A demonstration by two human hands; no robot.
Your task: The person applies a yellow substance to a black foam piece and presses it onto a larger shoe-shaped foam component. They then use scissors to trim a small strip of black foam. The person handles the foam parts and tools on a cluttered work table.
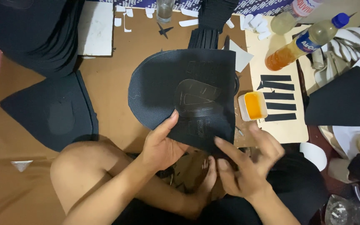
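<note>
Cardboard (113,79) covers the floor — black fabric pieces (51,112) scattered.

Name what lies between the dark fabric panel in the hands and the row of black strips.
In the head view, a small white tub of orange glue sits between the fabric panel and the strips.

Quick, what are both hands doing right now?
Left hand: closed on the black fabric piece, thumb on top.
Right hand: open and blurred, fingers at the fabric's lower edge, gripping nothing.

Brown paper-covered floor (113,83) — cream board (280,129) at right, dim indoor light.
</note>
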